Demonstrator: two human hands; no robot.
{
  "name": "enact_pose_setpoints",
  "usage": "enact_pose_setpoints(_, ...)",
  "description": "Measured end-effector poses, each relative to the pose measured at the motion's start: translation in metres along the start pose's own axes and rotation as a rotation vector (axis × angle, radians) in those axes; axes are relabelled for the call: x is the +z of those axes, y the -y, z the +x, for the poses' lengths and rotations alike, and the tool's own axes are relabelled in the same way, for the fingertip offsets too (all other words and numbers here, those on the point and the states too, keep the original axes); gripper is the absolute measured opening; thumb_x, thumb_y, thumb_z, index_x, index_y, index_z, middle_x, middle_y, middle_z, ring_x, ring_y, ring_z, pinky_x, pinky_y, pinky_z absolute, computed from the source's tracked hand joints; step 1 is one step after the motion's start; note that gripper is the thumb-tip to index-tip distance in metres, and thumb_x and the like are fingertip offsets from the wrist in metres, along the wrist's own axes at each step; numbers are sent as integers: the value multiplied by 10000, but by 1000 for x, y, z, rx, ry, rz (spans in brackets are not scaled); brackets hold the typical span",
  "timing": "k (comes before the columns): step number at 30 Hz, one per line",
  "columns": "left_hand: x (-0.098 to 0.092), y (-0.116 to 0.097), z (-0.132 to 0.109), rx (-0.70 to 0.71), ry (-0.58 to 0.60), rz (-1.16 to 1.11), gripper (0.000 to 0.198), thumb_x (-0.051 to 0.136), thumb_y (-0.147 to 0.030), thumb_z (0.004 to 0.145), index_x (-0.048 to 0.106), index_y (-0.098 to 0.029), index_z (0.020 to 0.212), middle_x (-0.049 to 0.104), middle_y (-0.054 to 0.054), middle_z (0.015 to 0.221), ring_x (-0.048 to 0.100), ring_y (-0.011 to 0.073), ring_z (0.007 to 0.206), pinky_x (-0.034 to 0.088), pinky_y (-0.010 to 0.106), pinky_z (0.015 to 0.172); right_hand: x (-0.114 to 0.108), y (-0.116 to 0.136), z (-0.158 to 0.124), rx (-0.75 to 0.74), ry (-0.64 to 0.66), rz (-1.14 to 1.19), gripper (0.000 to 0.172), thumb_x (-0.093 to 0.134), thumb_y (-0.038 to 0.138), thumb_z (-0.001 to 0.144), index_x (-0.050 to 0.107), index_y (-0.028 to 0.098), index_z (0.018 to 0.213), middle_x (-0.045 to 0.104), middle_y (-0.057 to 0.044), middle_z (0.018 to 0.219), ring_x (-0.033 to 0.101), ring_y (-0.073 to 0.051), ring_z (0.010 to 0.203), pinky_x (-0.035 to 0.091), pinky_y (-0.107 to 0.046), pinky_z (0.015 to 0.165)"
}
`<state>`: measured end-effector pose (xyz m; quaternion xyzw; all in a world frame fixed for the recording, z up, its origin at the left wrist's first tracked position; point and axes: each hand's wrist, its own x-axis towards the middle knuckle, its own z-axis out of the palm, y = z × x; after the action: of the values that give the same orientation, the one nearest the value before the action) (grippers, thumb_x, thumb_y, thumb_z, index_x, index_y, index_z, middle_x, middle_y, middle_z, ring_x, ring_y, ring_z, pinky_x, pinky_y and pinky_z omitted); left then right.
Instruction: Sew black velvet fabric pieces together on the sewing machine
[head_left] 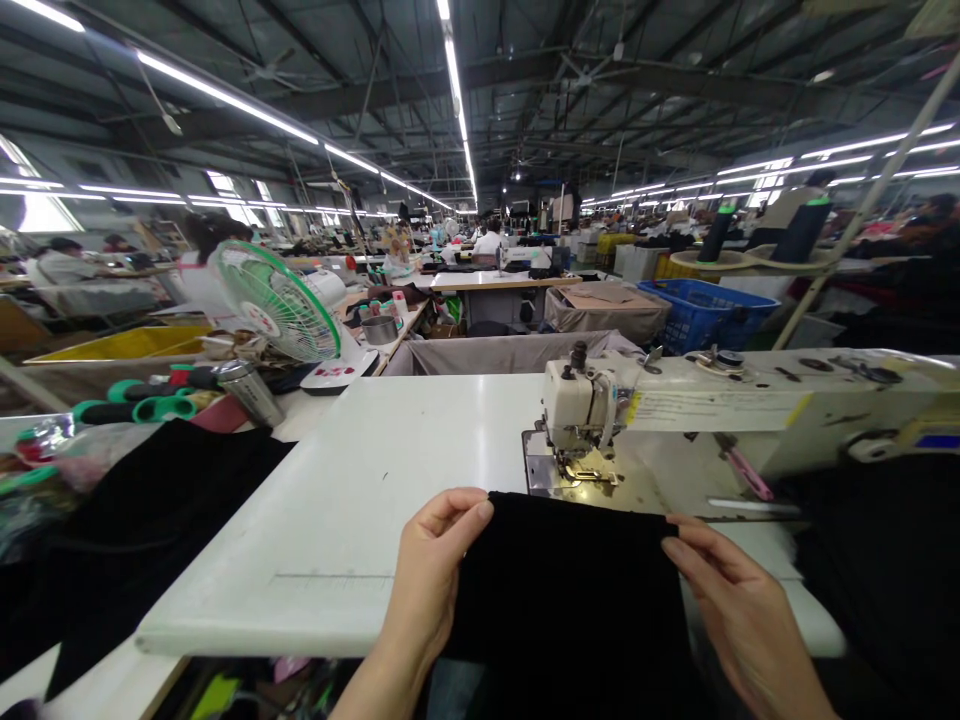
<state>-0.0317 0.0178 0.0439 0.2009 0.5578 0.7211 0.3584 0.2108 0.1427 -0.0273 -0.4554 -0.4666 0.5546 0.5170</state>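
A piece of black fabric is stretched between my two hands, its top edge nearly level and its lower part hanging toward me. My left hand pinches the upper left corner between thumb and fingers. At the upper right corner, my right hand pinches the cloth the same way. Just beyond the fabric stands a white sewing machine, its needle area lit over a metal plate. The fabric's top edge overlaps the front of that plate in view; whether they touch I cannot tell.
White sewing table with ruler marks lies left of my hands. More black cloth lies at left and right. A green-rimmed fan, steel flask and thread spools stand left; a blue basket stands behind. Other people sit farther off.
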Motion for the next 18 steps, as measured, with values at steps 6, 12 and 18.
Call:
enact_pose_setpoints(6,-1,-2,-3,122,-42,24,219,882,-326,612,730,-190,693,702,5,857,605,147,839,468,228,801,7,7,-1,65,-9,47,434,923,519,474,811,223,772,771,-83,1021,674,-318,1069,577,-342,890)
enact_pose_setpoints(12,-5,-1,0,137,-57,25,210,864,-320,619,715,-183,677,691,11,848,595,156,828,455,247,801,12,9,1,93,-9,65,453,933,504,446,823,221,782,777,-84,988,675,-319,1061,579,-334,881)
enact_pose_setpoints(18,-6,1,5,139,-94,15,253,872,-342,606,694,-178,679,672,2,806,567,138,766,442,243,759,14,12,2,74,38,17,429,927,529,440,808,219,712,768,-98,1008,653,-341,1089,564,-372,904)
